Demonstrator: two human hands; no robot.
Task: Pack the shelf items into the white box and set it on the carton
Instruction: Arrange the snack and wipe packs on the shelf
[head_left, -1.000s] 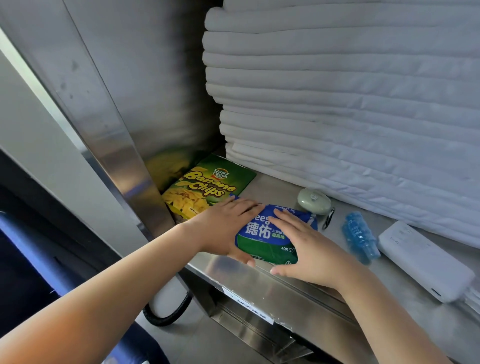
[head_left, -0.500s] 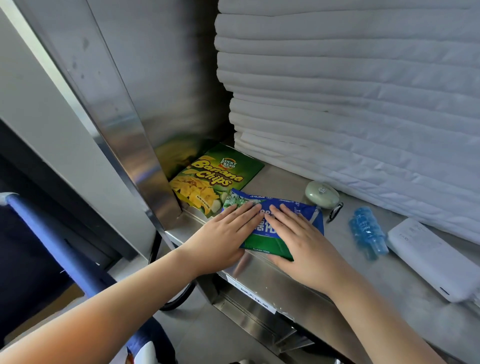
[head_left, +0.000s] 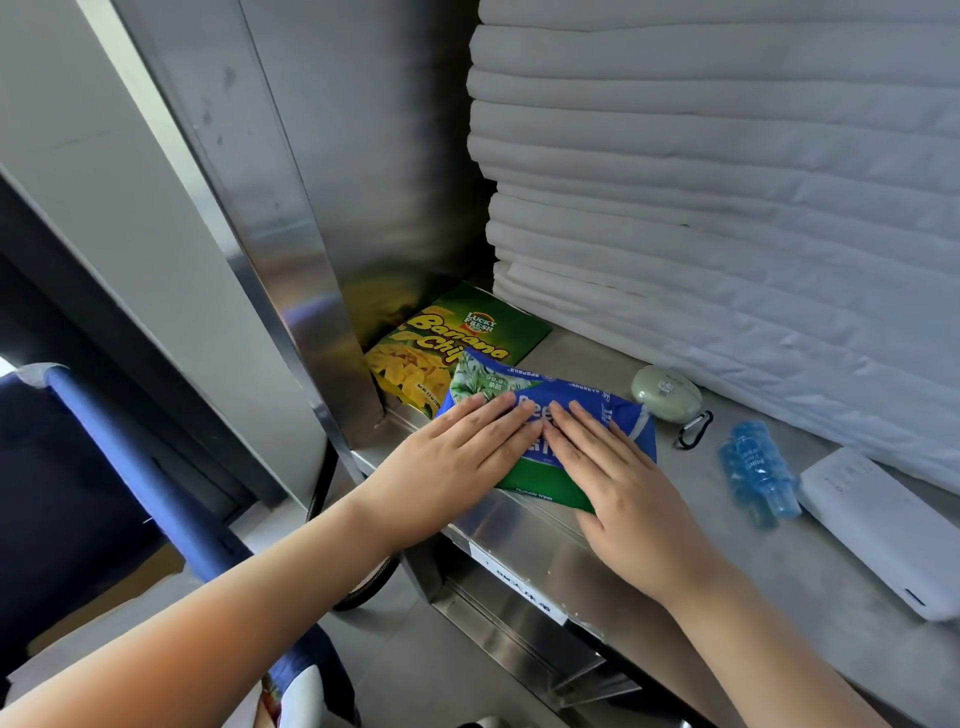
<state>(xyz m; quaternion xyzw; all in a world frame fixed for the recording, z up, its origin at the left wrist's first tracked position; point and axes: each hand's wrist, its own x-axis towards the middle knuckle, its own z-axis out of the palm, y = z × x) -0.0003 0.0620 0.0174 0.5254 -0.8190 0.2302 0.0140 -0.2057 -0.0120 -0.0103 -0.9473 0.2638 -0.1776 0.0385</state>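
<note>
Early stage, nothing packed. Banana chips bag (head_left: 457, 345) sits at the back-left corner of the shelf (head_left: 587, 358). Left hand (head_left: 457, 462) and right hand (head_left: 623, 493), fingers straight, press flat on the wipes pack (head_left: 582, 392) at the front edge. Green case (head_left: 665, 389), blue bottle (head_left: 756, 467) and white power bank (head_left: 878, 519) lie further right. White box and carton are not in view.
</note>
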